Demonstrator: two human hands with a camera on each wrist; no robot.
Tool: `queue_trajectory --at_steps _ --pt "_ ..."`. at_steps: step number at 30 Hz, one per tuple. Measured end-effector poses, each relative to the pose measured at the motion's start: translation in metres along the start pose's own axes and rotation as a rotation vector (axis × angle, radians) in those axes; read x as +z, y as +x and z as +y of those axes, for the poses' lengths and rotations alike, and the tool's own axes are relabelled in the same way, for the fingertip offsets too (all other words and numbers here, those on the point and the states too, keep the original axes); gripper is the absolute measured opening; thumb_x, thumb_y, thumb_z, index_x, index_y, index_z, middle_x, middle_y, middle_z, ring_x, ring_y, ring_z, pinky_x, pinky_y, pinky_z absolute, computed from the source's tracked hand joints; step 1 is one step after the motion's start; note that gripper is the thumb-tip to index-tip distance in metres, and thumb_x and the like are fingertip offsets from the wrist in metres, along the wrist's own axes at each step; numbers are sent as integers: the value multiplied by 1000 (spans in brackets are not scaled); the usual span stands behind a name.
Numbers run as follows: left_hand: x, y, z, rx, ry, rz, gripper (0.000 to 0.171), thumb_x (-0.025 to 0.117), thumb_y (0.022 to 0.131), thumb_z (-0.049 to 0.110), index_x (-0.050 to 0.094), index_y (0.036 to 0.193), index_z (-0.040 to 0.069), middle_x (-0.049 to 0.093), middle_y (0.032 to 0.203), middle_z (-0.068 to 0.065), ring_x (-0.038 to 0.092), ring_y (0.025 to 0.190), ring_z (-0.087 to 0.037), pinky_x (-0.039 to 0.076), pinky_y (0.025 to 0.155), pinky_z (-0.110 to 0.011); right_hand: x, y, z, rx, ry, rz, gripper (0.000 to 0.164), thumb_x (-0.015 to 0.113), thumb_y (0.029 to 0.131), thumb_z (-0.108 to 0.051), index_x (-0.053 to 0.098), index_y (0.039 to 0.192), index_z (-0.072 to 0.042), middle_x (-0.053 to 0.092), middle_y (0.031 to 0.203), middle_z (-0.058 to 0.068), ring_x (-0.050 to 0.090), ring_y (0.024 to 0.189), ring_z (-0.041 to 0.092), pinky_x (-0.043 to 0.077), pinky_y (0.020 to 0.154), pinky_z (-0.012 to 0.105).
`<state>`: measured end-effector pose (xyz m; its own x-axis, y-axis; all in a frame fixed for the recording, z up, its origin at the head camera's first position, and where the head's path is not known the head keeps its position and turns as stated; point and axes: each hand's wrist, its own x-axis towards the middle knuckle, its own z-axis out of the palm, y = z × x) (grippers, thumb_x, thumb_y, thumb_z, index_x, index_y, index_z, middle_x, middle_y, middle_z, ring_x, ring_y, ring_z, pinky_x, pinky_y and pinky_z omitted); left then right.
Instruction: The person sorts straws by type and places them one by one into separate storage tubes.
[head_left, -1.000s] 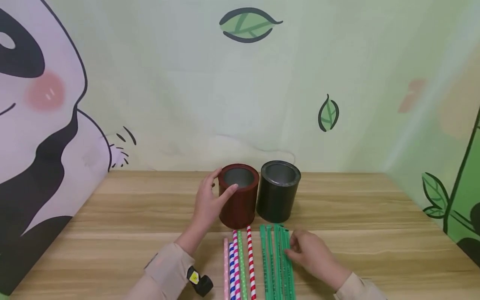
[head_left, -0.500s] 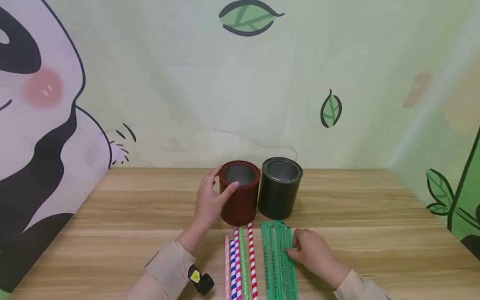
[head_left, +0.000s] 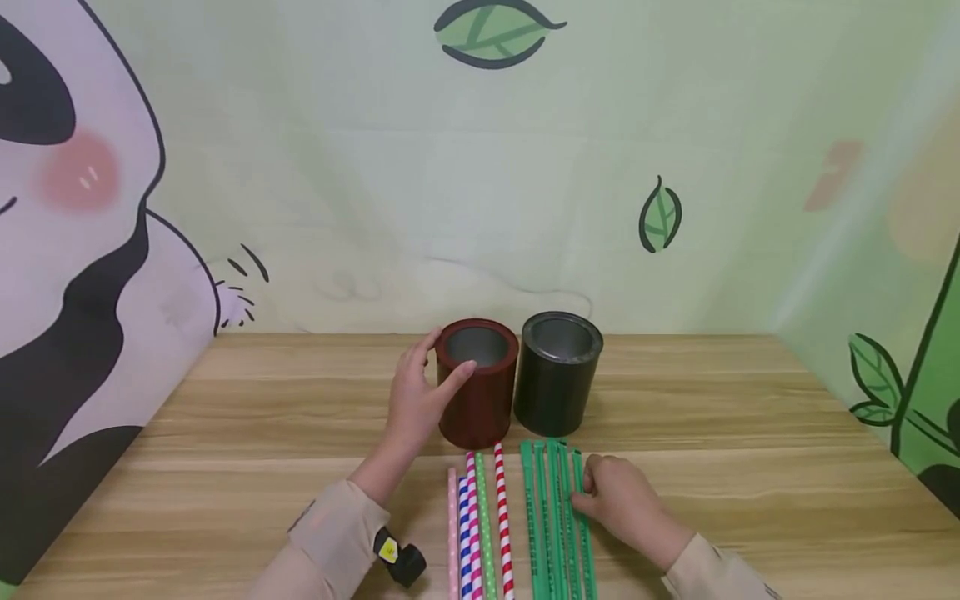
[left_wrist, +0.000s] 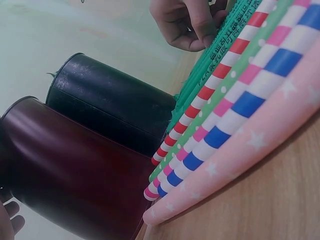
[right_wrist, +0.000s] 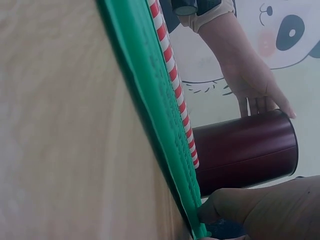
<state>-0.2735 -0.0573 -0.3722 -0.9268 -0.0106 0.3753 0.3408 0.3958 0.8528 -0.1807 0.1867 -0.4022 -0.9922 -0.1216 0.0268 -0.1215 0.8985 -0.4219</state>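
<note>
My left hand (head_left: 415, 404) holds a dark red cylindrical cup (head_left: 480, 408) at its left side, thumb over the near rim. The cup stands upright beside a black cup (head_left: 557, 396). My right hand (head_left: 628, 510) pinches the rightmost green wrapped straw (head_left: 579, 500) near its far end. That straw lies beside several other green wrapped straws (head_left: 542, 517) with dark print. In the right wrist view, the right thumb (right_wrist: 212, 207) presses on the green wrapper; the fingertips are partly hidden.
Left of the green straws lie a red-and-white striped straw (head_left: 504, 525), a green dotted straw (head_left: 485, 521), pink-striped and blue-striped straws, and a pink starred straw (left_wrist: 257, 140). The wooden table (head_left: 262, 467) meets a printed backdrop (head_left: 360, 208) behind the cups.
The rightmost green straw now lies slightly apart from its neighbours, with a narrow gap at the far end. The left hand stays on the dark red cup. The head view has tilted slightly.
</note>
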Motion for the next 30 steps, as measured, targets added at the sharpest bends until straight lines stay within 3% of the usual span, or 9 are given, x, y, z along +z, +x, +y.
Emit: queue_trajectory --at_steps 11,19,25,30 --pt "0 0 0 14 9 2 73 72 84 35 42 144 6 48 143 -16 45 129 -36 42 105 -52 0 0 0 28 21 -4 23 69 78 -12 51 64 -9 48 57 -1 43 50 11 31 46 20" --pt "1 1 -2 10 16 4 73 72 84 36 42 144 7 47 144 -16 43 132 -35 39 107 -53 -3 0 5 64 148 -58 19 67 81 -9 53 67 -9 52 56 1 47 35 8 38 38 19" --pt "0 0 -2 14 27 6 74 72 84 38 42 143 7 48 144 -15 42 135 -33 37 109 -55 -13 -2 11 -41 302 -146 13 61 84 -5 55 72 -4 54 53 2 51 37 7 47 40 23" --pt "0 1 -5 41 49 14 72 72 84 37 44 142 7 50 142 -16 43 133 -34 38 108 -55 -32 -3 11 -114 423 -217 7 56 85 -4 58 81 1 57 61 4 57 45 13 52 44 28"
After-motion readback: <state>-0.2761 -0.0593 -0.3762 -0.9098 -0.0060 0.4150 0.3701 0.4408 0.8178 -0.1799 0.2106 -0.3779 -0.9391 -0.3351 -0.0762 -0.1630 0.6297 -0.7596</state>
